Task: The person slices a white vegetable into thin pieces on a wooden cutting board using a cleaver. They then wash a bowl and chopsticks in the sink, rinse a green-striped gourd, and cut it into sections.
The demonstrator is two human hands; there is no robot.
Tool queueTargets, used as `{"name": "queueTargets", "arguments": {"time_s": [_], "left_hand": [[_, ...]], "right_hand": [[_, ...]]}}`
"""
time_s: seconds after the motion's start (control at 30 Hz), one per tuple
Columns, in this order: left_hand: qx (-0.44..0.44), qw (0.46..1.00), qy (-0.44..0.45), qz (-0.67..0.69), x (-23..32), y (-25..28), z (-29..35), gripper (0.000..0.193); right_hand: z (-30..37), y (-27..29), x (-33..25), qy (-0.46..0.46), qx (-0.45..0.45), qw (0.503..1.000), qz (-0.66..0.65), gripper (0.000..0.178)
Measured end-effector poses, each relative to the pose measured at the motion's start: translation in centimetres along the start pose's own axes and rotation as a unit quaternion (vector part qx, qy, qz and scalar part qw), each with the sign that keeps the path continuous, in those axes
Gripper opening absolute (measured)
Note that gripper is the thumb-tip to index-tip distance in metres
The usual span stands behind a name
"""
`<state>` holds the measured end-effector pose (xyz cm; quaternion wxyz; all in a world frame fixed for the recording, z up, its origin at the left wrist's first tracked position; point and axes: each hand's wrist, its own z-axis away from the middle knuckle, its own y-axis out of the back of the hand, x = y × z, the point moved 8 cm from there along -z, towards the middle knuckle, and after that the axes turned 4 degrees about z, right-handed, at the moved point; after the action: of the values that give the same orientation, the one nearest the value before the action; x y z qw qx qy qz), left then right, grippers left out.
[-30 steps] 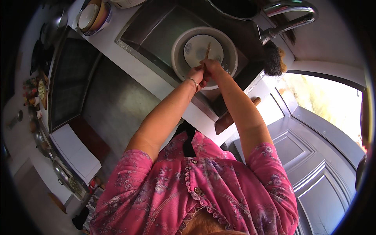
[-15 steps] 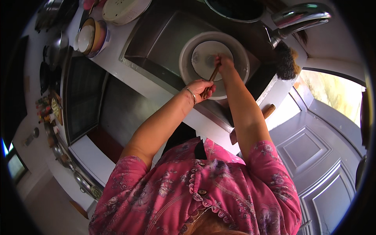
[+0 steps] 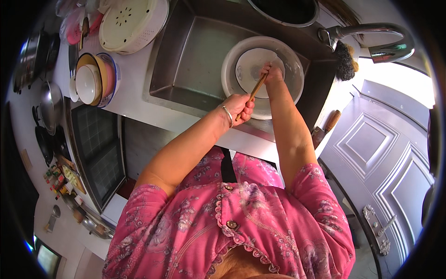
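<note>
A thin bundle of wooden chopsticks (image 3: 258,87) slants over a pale round basin (image 3: 226,76) standing in the metal sink. My left hand (image 3: 239,109), with a bracelet at the wrist, is closed around their near end, just at the basin's near rim. Over the basin, my right hand (image 3: 272,72) has its fingers closed on the far end. Beneath it lies a white round dish or bowl (image 3: 247,65) inside the basin. How many chopsticks there are I cannot tell.
The sink (image 3: 186,60) has a faucet (image 3: 371,31) at its right and a dark-mouthed pot (image 3: 285,11) behind. Stacked bowls (image 3: 87,84) and a perforated white basket (image 3: 132,23) stand on the left counter. A wooden-handled knife (image 3: 331,122) and a dark scrubber (image 3: 344,63) lie to the right.
The view has shifted, so more of the left counter and the door shows. Both hands still grip the chopsticks over the basin, and my left hand's fingers now wrap them more fully.
</note>
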<state>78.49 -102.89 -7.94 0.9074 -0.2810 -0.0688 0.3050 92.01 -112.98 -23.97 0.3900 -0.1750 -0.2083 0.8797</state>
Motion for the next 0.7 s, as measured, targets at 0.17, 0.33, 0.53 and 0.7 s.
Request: {"name": "queueTargets", "arguments": {"time_s": [0.17,0.33,0.53,0.7], "left_hand": [[0.012,0.997,0.001,-0.082,0.8,2.2,-1.4,0.017],[0.037,0.989,-0.033,-0.141,0.7,1.3,0.1,0.014],[0.067,0.971,-0.041,-0.227,0.9,1.5,1.3,0.015],[0.09,0.959,-0.127,-0.236,4.4,3.8,5.2,0.014]], "right_hand": [[2.0,-1.0,3.0,-0.052,0.003,0.999,-0.004,0.025],[2.4,-1.6,-1.7,-0.004,-0.021,0.992,0.122,0.031],[3.2,-1.7,-4.9,0.243,0.108,0.819,0.508,0.025],[10.3,-3.2,-2.8,0.403,-0.031,0.354,0.843,0.031]]}}
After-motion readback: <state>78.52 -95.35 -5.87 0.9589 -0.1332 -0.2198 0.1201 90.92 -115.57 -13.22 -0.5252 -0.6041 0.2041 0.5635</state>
